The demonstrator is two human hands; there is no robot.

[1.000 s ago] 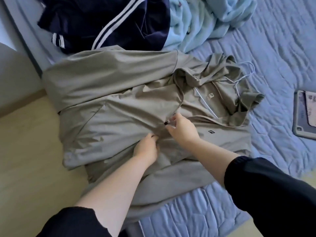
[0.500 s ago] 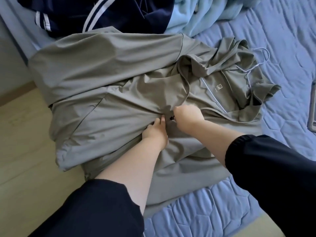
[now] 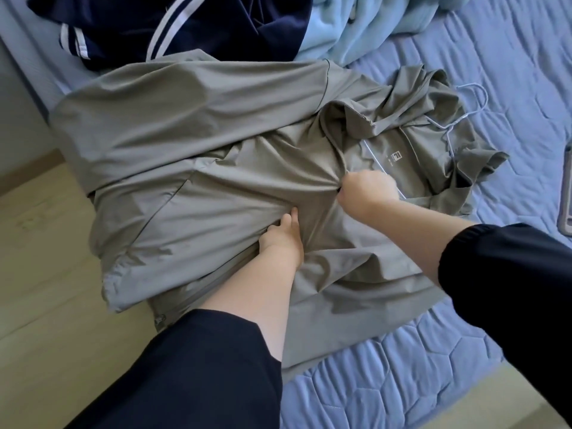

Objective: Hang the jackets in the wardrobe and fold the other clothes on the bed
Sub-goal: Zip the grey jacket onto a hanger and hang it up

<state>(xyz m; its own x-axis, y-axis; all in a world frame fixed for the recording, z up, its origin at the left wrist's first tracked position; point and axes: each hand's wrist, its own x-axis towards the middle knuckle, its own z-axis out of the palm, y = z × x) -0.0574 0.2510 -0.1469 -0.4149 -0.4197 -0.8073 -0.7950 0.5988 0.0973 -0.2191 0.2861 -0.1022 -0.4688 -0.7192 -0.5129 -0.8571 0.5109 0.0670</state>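
A grey-green hooded jacket lies spread across the bed, its hood toward the right. A white wire hanger sits inside the neck, hook poking out past the hood. My left hand pinches the jacket's front fabric near the zip line. My right hand is closed on the zipper pull higher up the chest, just below the collar. A navy jacket with white stripes lies at the top of the bed.
A light blue fleece blanket is bunched beside the navy jacket. The blue quilted bed cover extends right. A tablet or phone edge lies at the right border. Wooden floor is at the left.
My right hand has slid the zipper pull up the jacket toward the collar. My left hand stayed gripping the fabric lower down.
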